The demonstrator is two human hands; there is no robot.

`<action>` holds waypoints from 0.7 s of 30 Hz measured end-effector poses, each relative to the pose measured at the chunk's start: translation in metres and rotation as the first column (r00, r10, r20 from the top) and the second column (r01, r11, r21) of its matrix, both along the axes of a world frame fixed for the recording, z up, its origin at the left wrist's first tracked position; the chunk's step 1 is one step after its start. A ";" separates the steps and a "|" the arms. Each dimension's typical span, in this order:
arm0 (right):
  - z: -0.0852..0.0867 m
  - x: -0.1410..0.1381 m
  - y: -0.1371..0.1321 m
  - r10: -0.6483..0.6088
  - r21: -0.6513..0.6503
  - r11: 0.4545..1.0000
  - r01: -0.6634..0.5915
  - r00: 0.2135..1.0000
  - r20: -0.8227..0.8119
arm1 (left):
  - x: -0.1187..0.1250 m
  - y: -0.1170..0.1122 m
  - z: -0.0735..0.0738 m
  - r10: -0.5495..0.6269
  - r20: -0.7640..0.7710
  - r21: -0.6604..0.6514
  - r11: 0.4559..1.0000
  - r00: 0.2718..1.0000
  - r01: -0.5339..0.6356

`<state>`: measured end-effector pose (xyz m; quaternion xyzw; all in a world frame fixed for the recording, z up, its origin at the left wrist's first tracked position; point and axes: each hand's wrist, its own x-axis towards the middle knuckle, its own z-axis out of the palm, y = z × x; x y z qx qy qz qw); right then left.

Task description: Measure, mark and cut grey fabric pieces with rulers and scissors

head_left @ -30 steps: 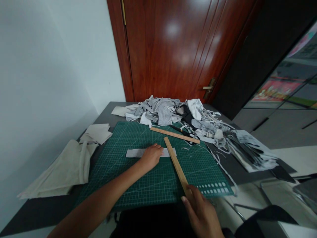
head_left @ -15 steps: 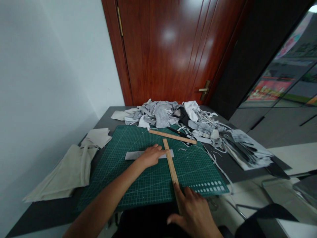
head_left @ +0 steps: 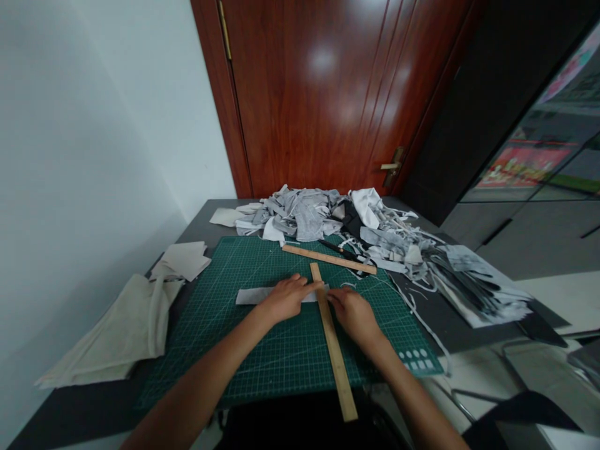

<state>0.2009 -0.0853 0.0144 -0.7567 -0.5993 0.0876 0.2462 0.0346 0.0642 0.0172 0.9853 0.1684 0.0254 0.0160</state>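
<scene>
A grey fabric strip (head_left: 253, 295) lies crosswise on the green cutting mat (head_left: 276, 350). One wooden ruler (head_left: 335, 350) crosses over the strip near its right end, its near end jutting past the mat's front edge. My left hand (head_left: 288, 297) rests on the strip, index finger stretched onto the ruler and holding it down, the other fingers bent. Just right of the ruler, my right hand (head_left: 354, 312) has its fingers pinched together at the strip's right end, which they largely cover.
A second wooden ruler (head_left: 328, 259) lies farther back beside black-handled scissors (head_left: 344, 252). Behind them spreads a heap of grey and white fabric scraps (head_left: 304, 215). Folded beige cloth (head_left: 117, 331) sits at left, stacked grey cloth (head_left: 482, 287) at right. A cord (head_left: 424, 325) trails over the mat's right edge.
My right hand has left the near end of the ruler and moved forward to the strip's right end. My left hand stays on the strip and ruler.
</scene>
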 end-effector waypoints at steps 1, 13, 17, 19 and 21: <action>-0.004 0.003 0.005 0.002 -0.001 1.000 -0.002 1.000 -0.004 | 0.000 0.001 -0.001 -0.004 0.002 -0.004 1.000 1.000 0.004; -0.025 0.003 -0.001 0.127 -0.026 0.992 -0.125 0.984 0.123 | 0.004 0.006 0.001 -0.065 -0.015 -0.032 0.997 0.998 0.065; -0.024 0.002 0.000 0.106 -0.036 0.994 -0.102 0.987 0.120 | 0.010 0.005 -0.001 -0.072 0.002 0.015 0.997 0.997 0.072; -0.023 0.002 0.000 0.105 -0.053 0.994 -0.099 0.987 0.121 | 0.013 0.005 -0.003 -0.068 -0.006 0.040 0.997 0.998 0.068; -0.020 0.002 0.000 0.106 -0.065 0.993 -0.099 0.988 0.116 | 0.014 0.005 -0.005 -0.064 -0.007 0.049 0.997 0.998 0.064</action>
